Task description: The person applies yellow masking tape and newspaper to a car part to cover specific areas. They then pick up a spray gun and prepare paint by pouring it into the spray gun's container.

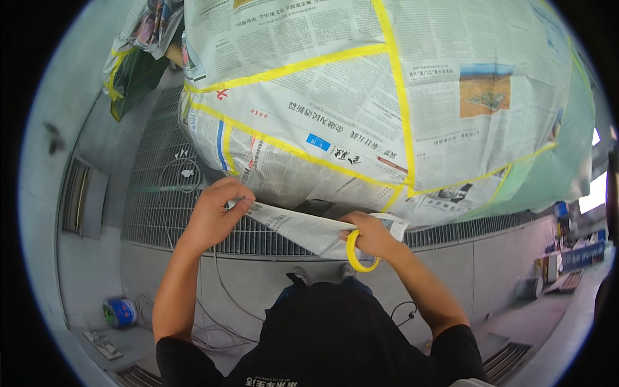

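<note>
A large rounded body, seemingly a vehicle, is covered with newspaper sheets [445, 96] joined by yellow masking tape [399, 96]. At its lower edge I hold a loose newspaper strip [300, 227] stretched between both hands. My left hand [225, 208] pinches the strip's left end between thumb and fingers, close to the covered surface. My right hand [370, 234] grips the strip's right part, and a roll of yellow masking tape [352, 251] hangs at its fingers. Behind the strip, a dark gap shows below the papered surface. The fingertips of my right hand are partly hidden.
A floor grating [193, 227] runs beneath the covered body. Hoses [220, 334] lie on the floor at lower left, near a blue can [119, 312]. Another papered part [140, 72] juts out at upper left. Boxes [546, 268] and other items stand at far right.
</note>
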Tool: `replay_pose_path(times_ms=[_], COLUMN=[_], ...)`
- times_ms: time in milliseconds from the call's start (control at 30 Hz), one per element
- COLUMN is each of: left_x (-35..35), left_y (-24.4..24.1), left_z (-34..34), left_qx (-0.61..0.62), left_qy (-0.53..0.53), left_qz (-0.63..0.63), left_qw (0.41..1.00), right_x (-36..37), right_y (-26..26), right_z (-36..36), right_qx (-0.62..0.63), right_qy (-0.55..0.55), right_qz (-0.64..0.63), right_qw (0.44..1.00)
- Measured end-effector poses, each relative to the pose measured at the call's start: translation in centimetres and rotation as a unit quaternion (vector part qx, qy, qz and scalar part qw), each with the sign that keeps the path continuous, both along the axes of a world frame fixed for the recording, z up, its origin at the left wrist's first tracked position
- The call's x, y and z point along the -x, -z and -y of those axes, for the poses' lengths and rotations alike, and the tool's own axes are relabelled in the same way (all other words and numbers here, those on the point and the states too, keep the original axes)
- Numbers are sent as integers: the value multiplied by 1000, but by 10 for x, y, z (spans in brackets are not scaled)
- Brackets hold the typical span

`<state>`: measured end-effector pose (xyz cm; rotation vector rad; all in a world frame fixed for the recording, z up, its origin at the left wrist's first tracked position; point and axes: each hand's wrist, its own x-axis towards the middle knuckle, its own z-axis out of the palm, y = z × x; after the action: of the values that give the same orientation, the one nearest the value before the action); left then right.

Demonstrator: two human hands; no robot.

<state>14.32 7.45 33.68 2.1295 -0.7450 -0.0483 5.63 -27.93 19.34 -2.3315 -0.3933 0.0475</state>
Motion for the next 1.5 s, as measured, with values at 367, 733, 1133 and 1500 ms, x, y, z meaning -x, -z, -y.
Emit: replay_pose_path(times_ms=[367,733,1133,1500], left_x=[-83,-114,-26,-52], left_y=[19,31,79,66], left_z=[20,41,112,120], left_qx=[73,9,-78,22], left_qy=[-36,-85,87,84], left_qz=[126,280,392,291], left_qw=[989,956,912,953], right_x=[20,-38,-42,-70], right_y=[-61,-31,-34,-57], right_z=[7,28,33,-22], right_qx=[134,221,182,-12], right_qy=[212,281,304,142], right_qz=[148,256,246,187], right_qw=[957,898,902,972])
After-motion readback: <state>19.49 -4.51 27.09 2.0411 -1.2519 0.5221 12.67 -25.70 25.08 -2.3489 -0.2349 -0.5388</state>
